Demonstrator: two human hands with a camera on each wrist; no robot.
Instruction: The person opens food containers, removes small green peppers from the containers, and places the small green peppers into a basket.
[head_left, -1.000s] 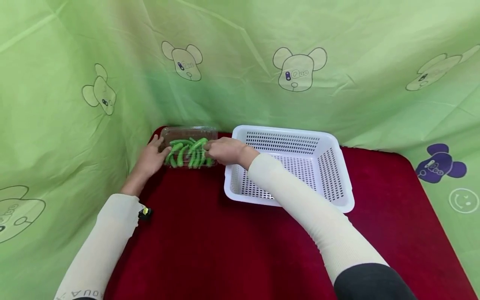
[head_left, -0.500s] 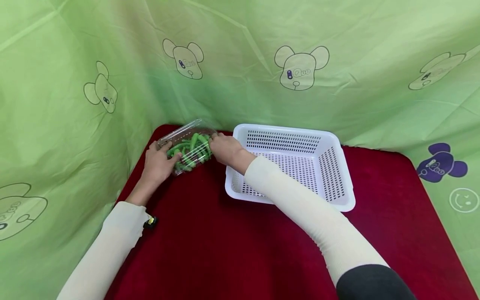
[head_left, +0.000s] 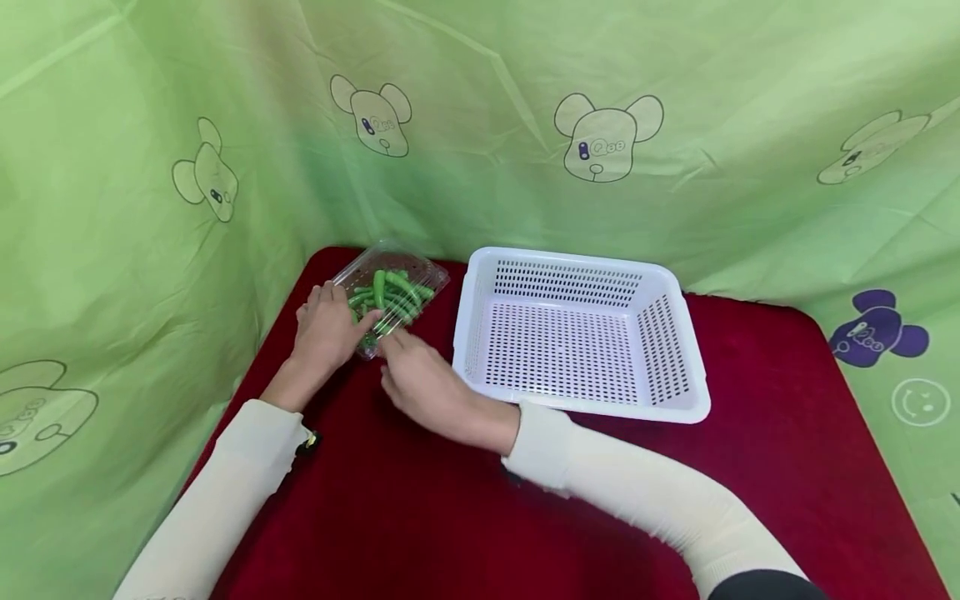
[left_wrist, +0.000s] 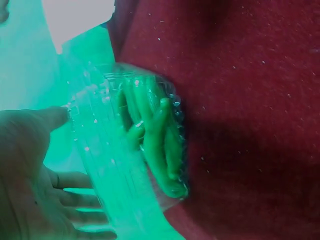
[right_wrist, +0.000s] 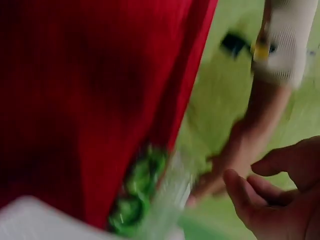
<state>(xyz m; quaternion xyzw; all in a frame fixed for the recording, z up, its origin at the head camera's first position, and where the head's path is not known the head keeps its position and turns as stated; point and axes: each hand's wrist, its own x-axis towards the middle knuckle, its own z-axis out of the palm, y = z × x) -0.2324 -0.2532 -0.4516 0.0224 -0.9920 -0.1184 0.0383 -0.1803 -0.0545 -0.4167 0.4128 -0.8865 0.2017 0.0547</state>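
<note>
A clear plastic box (head_left: 360,268) with several long green peppers (head_left: 397,292) inside sits turned at an angle at the back left of the table. My left hand (head_left: 326,333) holds its left end, the thumb on the near side; in the left wrist view the thumb meets the box (left_wrist: 107,150) and the fingers extend along it, with peppers (left_wrist: 157,140) showing through the plastic. My right hand (head_left: 431,387) is at the box's near corner. In the blurred right wrist view, that hand (right_wrist: 285,192) has bent fingers with nothing visible between them and the thumb.
A white perforated basket (head_left: 585,406) stands right of the box. Red cloth (head_left: 450,517) covers the table. Green curtain (head_left: 480,192) with printed bear heads hangs close behind and along the left side.
The box has turned, its right end swinging away from me. My left hand has shifted right and its thumb has come over the box. My right hand has moved from its right end to the near corner.
</note>
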